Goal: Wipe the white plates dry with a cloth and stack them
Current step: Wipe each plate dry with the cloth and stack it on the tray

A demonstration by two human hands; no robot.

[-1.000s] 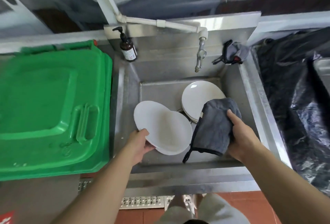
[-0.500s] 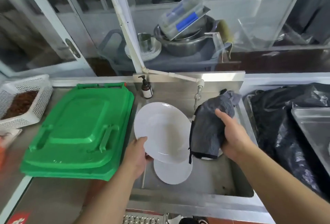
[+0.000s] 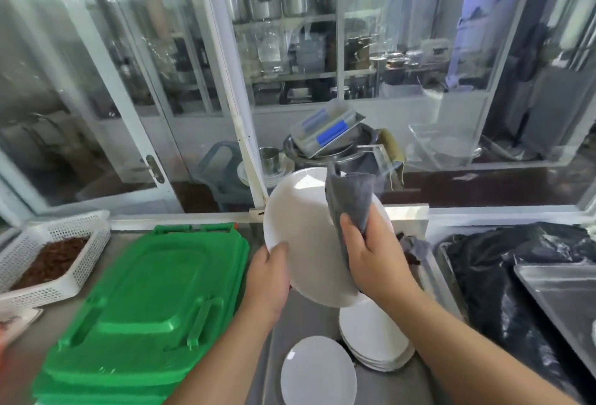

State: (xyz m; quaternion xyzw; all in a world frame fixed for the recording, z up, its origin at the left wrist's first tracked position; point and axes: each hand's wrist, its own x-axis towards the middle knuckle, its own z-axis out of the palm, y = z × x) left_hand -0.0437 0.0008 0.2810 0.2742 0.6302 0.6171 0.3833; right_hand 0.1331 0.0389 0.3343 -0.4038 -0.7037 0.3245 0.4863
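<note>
Going left to right: at about 9 o'clock there's a white perforated basket [image 3: 48, 262] with something reddish-brown in it, then a stack of green lids [image 3: 145, 301] lying on the steel surface [image 3: 42, 369].

Then the left hand [image 3: 269, 279], gripping the lower-left rim of the white plate [image 3: 300, 233], thumb curled over the front edge. The plate is held up off the sink, tilted so its face points back toward the person, upper edge leaning away toward 12 o'clock.

Right of that, the right hand [image 3: 371, 256] is clamped on the grey cloth [image 3: 350, 201], bunching it against the plate's right half. A flap of cloth sticks up past the top rim. So both hands are close together, one on each side of the same plate.

The bit that matters: the plate sits between the hands, wet face toward the cloth hand, and the left hand is the only thing actually carrying it. Looks to me like the wipe is underway, so the left would need to turn the plate while the right rubs.

Down at 6 o'clock in the sink [image 3: 309, 320] there's a single plate [image 3: 317, 372] and just beside it, toward 5 o'clock, a plate stack [image 3: 375, 340]. Can't tell which of those are dry.

Far right, black plastic sheeting [image 3: 503, 269] and a metal tray [image 3: 564, 298].
</note>
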